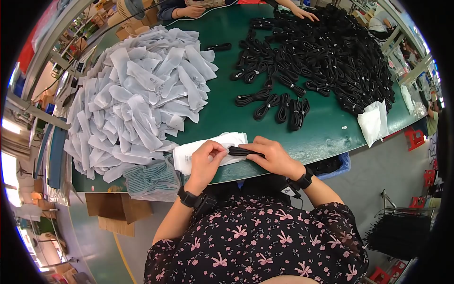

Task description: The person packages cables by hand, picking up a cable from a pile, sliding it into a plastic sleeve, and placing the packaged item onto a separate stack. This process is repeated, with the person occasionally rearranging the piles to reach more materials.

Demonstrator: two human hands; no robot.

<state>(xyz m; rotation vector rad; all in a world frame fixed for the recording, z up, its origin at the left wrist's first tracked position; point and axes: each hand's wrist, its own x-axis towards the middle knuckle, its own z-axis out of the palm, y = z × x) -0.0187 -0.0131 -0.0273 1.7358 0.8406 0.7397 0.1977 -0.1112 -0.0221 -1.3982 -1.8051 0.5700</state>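
Note:
At the near edge of the green table [321, 137], my right hand [272, 156] grips a coiled black cable [239, 151] and holds its end at the mouth of a white pouch. My left hand [205, 163] pinches the top pouch of a small stack of flat white pouches [189, 151]. The two hands nearly touch over the stack. A black wristband sits on each wrist.
A big heap of filled white pouches [137, 94] covers the table's left. A large pile of coiled black cables [321, 52] fills the far right, with loose coils [279, 106] nearer. Another person's hands [302, 13] work at the far edge. A white bag [373, 122] lies right.

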